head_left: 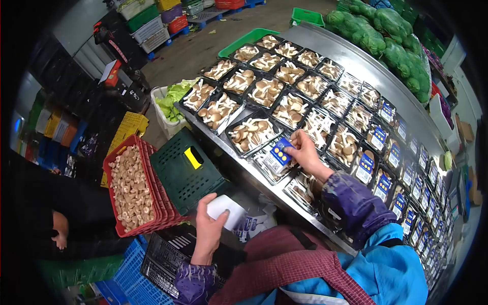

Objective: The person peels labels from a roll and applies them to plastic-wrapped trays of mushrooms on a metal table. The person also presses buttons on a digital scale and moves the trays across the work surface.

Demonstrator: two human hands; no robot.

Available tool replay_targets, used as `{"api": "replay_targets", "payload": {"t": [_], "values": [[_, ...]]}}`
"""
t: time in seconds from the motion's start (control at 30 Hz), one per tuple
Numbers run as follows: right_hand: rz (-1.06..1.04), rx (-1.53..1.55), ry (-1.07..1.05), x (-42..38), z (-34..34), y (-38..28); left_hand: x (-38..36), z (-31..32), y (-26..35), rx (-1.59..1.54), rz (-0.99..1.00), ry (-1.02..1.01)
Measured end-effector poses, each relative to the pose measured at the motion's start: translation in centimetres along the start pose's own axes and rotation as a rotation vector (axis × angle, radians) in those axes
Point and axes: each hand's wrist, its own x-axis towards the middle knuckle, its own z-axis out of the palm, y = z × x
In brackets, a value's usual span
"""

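L grip (pixel 207 227): fingers clamped on white roll (pixel 229 209); prob. light, firm; best held by outer curve.
R grip (pixel 290 143): fingertips together on blue label (pixel 280 151); prob. thin, bendy; best by edge.
Pkgd. tray (pixel 263 163): directly under R grip, on table (pixel 330 44); likely light, slick film, fragile mushrooms; best taken by stiff rim, w/o squeezing.
Addl. mushroom trays (pixel 267 91): beyond R grip, in rows; prob. same handling.

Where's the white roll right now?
Head view, below and slightly left of centre: the white roll is in the person's left hand, just off the lower right corner of the dark green crate.
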Motion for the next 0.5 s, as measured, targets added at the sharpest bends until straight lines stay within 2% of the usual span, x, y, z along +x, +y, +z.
{"api": "replay_targets", "payload": {"t": [0.03, 0.07, 0.13, 0.17, 0.23, 0.27, 0.3, 0.33, 0.37, 0.4, 0.43, 0.5], "values": [[-0.088, -0.311, 0.034, 0.5, 0.5, 1.1, -0.2, 0.3, 0.0, -0.036, -0.011, -0.044], [-0.174, -0.494, 0.053, 0.5, 0.5, 2.2, -0.3, 0.4, 0.0, -0.075, -0.002, -0.074], [-0.334, -0.833, 0.072, -0.3, 0.6, 0.4, -0.9, 0.6, 0.8, -0.129, -0.03, -0.084], [-0.303, -0.966, 0.072, -0.7, 0.7, -0.9, -1.2, 0.7, 1.3, -0.183, -0.058, -0.099], [-0.33, -1.037, 0.142, -1.2, 0.7, -2.0, -1.5, 0.8, 2.2, -0.207, -0.083, -0.089], [-0.434, -0.877, 0.093, -2.3, 0.6, -3.0, -1.6, 0.9, 2.5, -0.265, -0.073, -0.095], [-0.441, -0.748, -0.016, -3.8, 1.2, -4.9, -1.7, 0.9, 2.7, -0.323, -0.066, -0.096], [-0.221, -0.459, -0.321, -5.8, 2.0, -7.5, -1.7, 0.8, 3.0, -0.406, -0.075, -0.124], [-0.36, -0.158, -0.513, -7.6, 3.2, -7.9, -1.7, 0.6, 3.2, -0.492, -0.086, -0.149], [-0.375, 0.063, -0.691, -9.4, 4.5, -8.7, -1.6, 0.6, 3.6, -0.596, -0.107, -0.129], [-0.586, -0.066, -0.658, -10.7, 5.6, -9.1, -1.6, 0.6, 3.9, -0.699, -0.124, -0.115], [-0.085, -0.031, -0.742, -12.6, 6.4, -10.2, -2.2, 1.1, 4.0, -0.737, -0.08, -0.067]]}}
